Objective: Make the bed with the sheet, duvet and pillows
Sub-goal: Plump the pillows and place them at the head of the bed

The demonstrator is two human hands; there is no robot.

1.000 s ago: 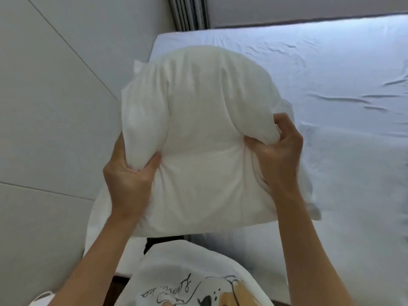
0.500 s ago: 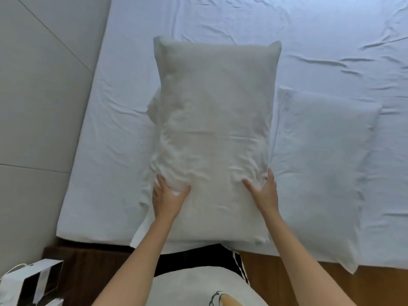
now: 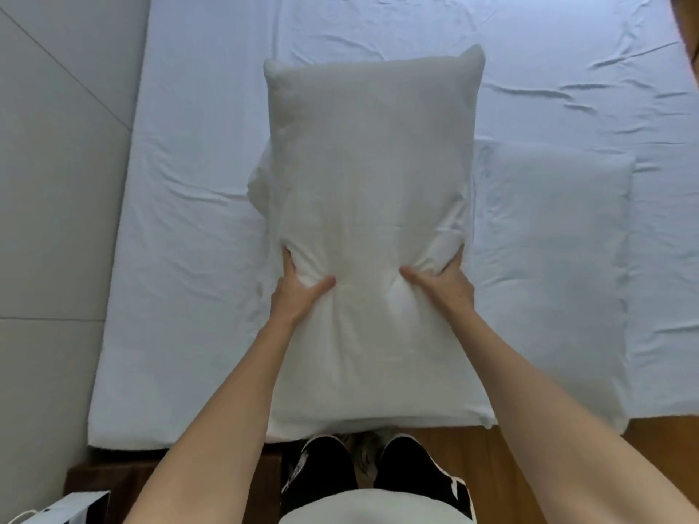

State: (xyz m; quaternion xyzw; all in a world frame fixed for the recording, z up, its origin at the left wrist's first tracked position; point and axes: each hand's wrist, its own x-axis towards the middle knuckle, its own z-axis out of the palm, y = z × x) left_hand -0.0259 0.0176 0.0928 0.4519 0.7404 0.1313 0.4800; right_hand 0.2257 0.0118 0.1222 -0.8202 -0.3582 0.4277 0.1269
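A white pillow [image 3: 370, 175] lies lengthwise on the bed, over the near edge of the white sheet [image 3: 196, 183]. My left hand [image 3: 299, 293] grips the pillow's left side, thumb pressed into the fabric. My right hand [image 3: 442, 283] grips its right side in the same way, bunching the case. A second, flatter white pillow [image 3: 552, 259] lies on the sheet just to the right, touching the first one. No duvet is in view.
A pale wall [image 3: 56, 183] runs along the bed's left side. A wooden bed frame [image 3: 488, 459] shows at the near edge, with my dark-clad legs [image 3: 321, 470] against it. A white bag [image 3: 75, 508] sits at the bottom left.
The pillow went from held up in the air to lying on the bed. My hands then shifted from resting on it to pinching its sides.
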